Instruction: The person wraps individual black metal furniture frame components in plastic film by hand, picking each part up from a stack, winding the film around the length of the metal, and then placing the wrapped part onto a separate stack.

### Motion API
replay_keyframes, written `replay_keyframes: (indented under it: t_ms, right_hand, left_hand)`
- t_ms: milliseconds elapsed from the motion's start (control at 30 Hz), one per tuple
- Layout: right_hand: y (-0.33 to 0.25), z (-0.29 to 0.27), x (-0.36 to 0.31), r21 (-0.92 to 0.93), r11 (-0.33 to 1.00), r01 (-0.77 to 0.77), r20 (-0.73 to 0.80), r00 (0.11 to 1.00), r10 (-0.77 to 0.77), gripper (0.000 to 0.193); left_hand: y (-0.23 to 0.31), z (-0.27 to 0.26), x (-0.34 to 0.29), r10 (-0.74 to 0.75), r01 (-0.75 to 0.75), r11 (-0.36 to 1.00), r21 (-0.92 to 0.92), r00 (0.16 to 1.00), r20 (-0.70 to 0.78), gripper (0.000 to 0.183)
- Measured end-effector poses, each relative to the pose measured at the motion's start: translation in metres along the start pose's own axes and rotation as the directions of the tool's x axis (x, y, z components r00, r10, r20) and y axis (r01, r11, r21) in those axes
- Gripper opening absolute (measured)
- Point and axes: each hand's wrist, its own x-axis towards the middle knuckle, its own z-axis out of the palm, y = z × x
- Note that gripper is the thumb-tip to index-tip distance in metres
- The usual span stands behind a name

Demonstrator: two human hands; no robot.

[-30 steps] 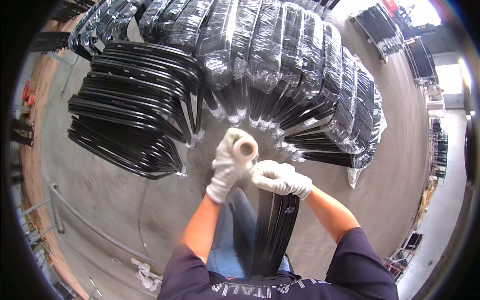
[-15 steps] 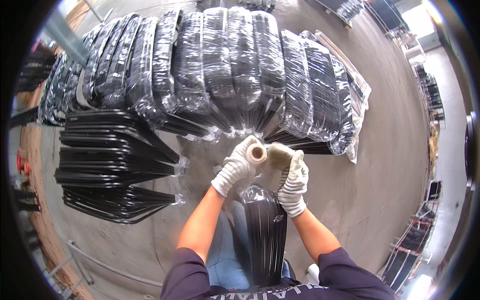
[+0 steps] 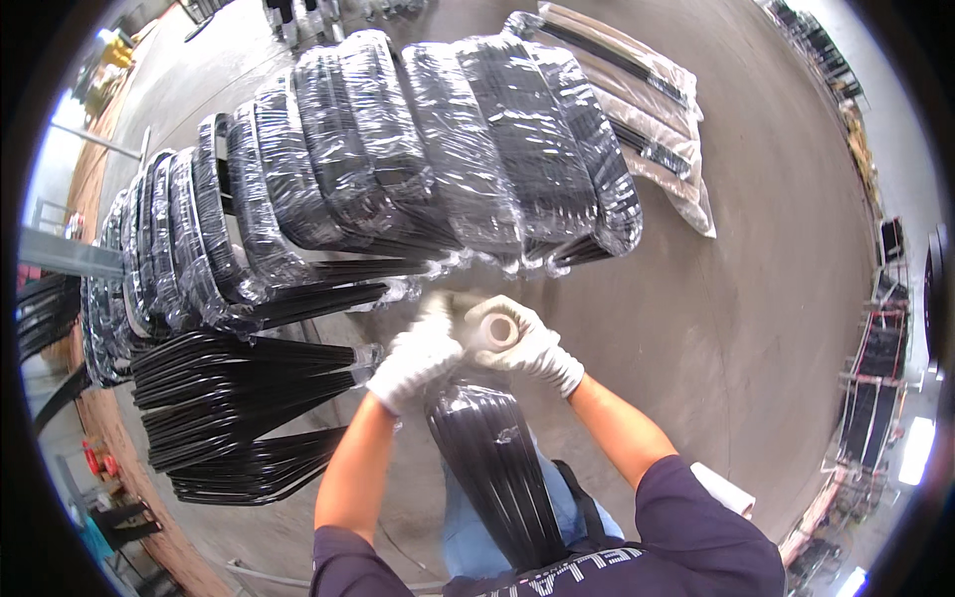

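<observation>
Both my hands wear pale knit gloves. My right hand [image 3: 532,353] is closed round a roll of clear stretch film [image 3: 497,331], its cardboard core facing up. Just left of the roll is my left hand [image 3: 420,353], its fingers smeared by motion, so their grip is unclear. Below the hands, a bundle of black metal frames [image 3: 497,458] stands against my jeans, leaning slightly. Shiny film covers its upper end.
Film-wrapped bundles of black frames [image 3: 468,139] stand in a curved row ahead. Unwrapped black frames [image 3: 214,398] are stacked at left. A plastic-covered pack [image 3: 647,109] lies at far right. A white roll [image 3: 724,490] is beside my right sleeve. Racks [image 3: 870,388] line the right side.
The film roll has passed from my left hand to my right. My left hand has moved left of it. The view has turned right, and the bundle's top leans further left.
</observation>
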Motion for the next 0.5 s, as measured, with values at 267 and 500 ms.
replay_keyframes:
  t_ms: [267,500]
  right_hand:
    - [-0.024,-0.022,0.014,-0.080,0.996,-0.029,0.157,0.987,0.041,0.037]
    - [-0.016,-0.025,0.005,-0.062,0.997,-0.055,0.252,0.965,0.069,0.035]
  left_hand:
    - [0.091,0.011,-0.040,0.629,-0.860,0.511,0.001,0.374,0.681,0.046]
    - [0.088,-0.004,-0.056,0.576,-0.844,0.524,0.116,0.451,0.682,0.059]
